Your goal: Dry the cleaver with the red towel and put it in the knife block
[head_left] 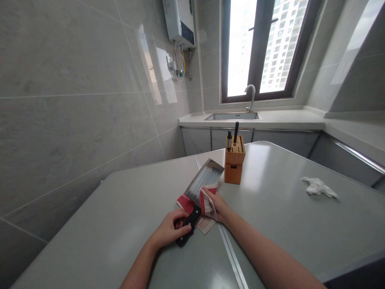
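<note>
A cleaver (pixel 203 180) with a broad steel blade and a black riveted handle is held at a slant over the table, its blade pointing up and away. My left hand (pixel 175 228) is closed around the handle, thumb lying along it. In my right hand (pixel 219 204) is a red and white cloth (pixel 207 202), pinched against the right side of the blade near the handle. Part of the cloth also shows behind the blade on the left. The right fingers are partly hidden by the cloth.
A wooden knife block (pixel 234 171) with two black-handled tools stands just beyond the blade tip. A crumpled white cloth or tissue (pixel 319 188) lies to the right on the grey table (pixel 120 212). Beyond are a sink (pixel 233 116), a faucet (pixel 252 96) and a counter (pixel 288 116).
</note>
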The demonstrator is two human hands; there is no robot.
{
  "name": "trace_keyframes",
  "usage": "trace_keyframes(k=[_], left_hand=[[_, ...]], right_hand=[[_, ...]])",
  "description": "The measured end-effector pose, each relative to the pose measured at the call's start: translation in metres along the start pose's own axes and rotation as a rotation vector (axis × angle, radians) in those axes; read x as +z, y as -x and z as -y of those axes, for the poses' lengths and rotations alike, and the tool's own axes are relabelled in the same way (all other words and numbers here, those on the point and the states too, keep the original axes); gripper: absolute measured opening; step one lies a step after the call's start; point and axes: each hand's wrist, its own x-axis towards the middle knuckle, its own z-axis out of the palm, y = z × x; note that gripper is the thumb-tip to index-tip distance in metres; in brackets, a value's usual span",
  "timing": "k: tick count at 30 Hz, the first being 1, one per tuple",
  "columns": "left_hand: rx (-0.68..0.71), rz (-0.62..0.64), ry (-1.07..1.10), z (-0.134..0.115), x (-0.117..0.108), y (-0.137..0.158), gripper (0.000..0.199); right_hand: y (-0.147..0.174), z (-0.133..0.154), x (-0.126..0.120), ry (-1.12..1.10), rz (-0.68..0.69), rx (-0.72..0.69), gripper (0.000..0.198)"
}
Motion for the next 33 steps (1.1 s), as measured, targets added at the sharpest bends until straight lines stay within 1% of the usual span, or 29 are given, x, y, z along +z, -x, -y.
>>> trace_keyframes(k=[7, 13, 18, 21, 25, 28, 31, 33], left_hand=[[0.011, 0.006, -0.035, 0.000, 0.000, 0.000, 0.036], [0.017, -0.019, -0.092, -0.001, 0.003, 0.001, 0.028], [0.013, -0.040, -0.118, -0.002, 0.005, 0.000, 0.021], [-0.001, -0.041, -0.095, -0.002, 0.005, 0.000, 0.019], [-0.018, -0.049, -0.066, -0.003, 0.004, -0.001, 0.019], [-0.006, -0.088, -0.037, -0.002, 0.003, -0.001, 0.019], [0.006, -0.130, 0.030, 0.002, 0.004, -0.001, 0.021], [-0.025, -0.126, 0.094, 0.005, 0.004, -0.001, 0.023]], right_hand=[[-0.004, -0.003, -0.005, -0.017, 0.006, 0.010, 0.038], [-0.006, -0.004, -0.008, -0.041, 0.048, -0.036, 0.037], [-0.007, -0.004, -0.009, -0.002, 0.061, -0.067, 0.044], [-0.009, -0.005, -0.011, 0.011, 0.055, -0.067, 0.045], [-0.011, -0.008, -0.012, -0.036, 0.048, -0.048, 0.038], [-0.011, -0.008, -0.012, -0.065, 0.038, -0.017, 0.035], [-0.010, -0.006, -0.011, -0.084, 0.020, 0.006, 0.034], [-0.010, -0.005, -0.011, -0.090, 0.018, 0.004, 0.033]])
